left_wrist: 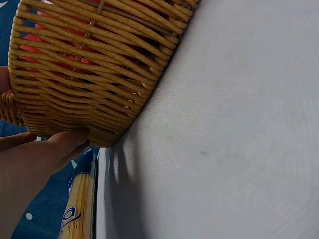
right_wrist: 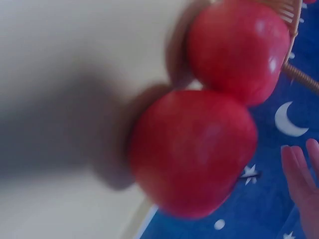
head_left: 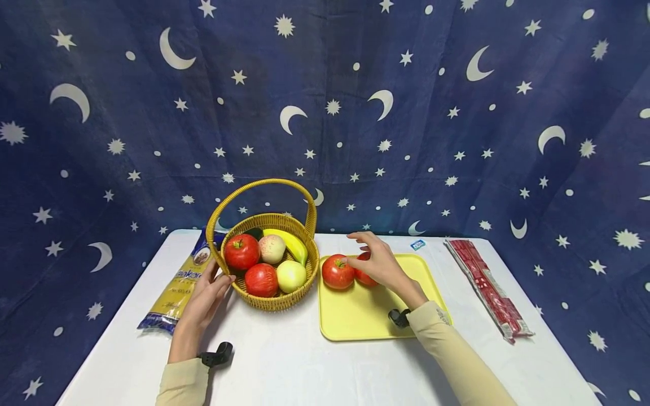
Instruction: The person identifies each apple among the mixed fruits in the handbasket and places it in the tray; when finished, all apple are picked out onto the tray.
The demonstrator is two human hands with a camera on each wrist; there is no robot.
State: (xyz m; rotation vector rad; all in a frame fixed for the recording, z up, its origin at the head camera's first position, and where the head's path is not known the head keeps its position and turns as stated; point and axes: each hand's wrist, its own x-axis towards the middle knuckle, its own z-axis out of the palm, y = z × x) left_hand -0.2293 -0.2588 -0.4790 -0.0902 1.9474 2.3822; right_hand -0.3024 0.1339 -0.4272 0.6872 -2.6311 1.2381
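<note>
My left hand (head_left: 207, 296) grips the left side of a yellow wicker basket (head_left: 271, 304), its thumb at the rim and fingers against the woven outside wall. In the basket lie two red apples (head_left: 261, 280), a yellow-green apple (head_left: 291, 276), a pale peach (head_left: 272, 248), a banana (head_left: 294, 246) and a dark green item (head_left: 254, 233). Two more red apples (right_wrist: 192, 154) sit side by side on a yellow tray (head_left: 350, 324). Over the right one hovers my right hand (head_left: 381, 264), fingers spread and holding nothing; it partly hides that apple in the head view.
Left of the basket lies a yellow and blue pasta pack (head_left: 175, 293), partly behind my left hand. A long red package (head_left: 484, 287) lies at the table's right, and a small blue packet (head_left: 418, 245) behind the tray. A star-patterned cloth (head_left: 345, 141) hangs behind the white table (head_left: 274, 366).
</note>
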